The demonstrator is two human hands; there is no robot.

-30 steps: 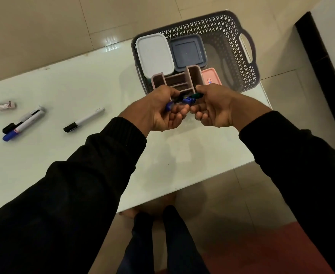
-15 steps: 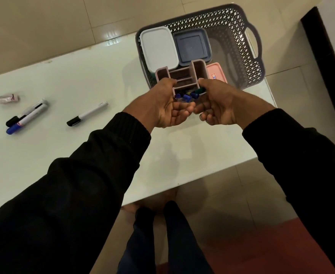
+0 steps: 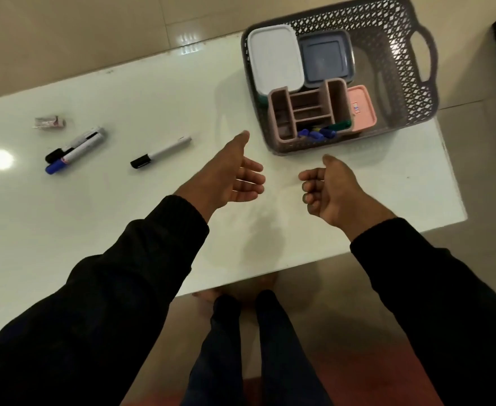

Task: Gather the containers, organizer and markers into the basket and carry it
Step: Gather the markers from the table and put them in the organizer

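A grey perforated basket [image 3: 399,68] stands at the table's far right. Inside it are a white-lidded container [image 3: 274,58], a blue-grey-lidded container [image 3: 326,58], a pink-lidded container [image 3: 361,109] and a pink organizer [image 3: 308,112]. Several blue- and green-capped markers [image 3: 324,131] lie in the organizer's near compartment. My left hand [image 3: 229,177] and my right hand [image 3: 331,189] hover over the table just in front of the basket, both holding nothing, fingers loosely apart. On the left of the table lie a black-capped marker [image 3: 160,152] and two more markers [image 3: 75,149] side by side.
The white table [image 3: 153,92] ends close to the basket's right side and just in front of my hands. A small crumpled wrapper [image 3: 49,122] lies at the far left. Tiled floor surrounds the table; my legs show below its near edge.
Both hands have let go of the markers, which now rest in the organizer, and have drawn back toward me and apart. The view has shifted so the basket sits farther right.
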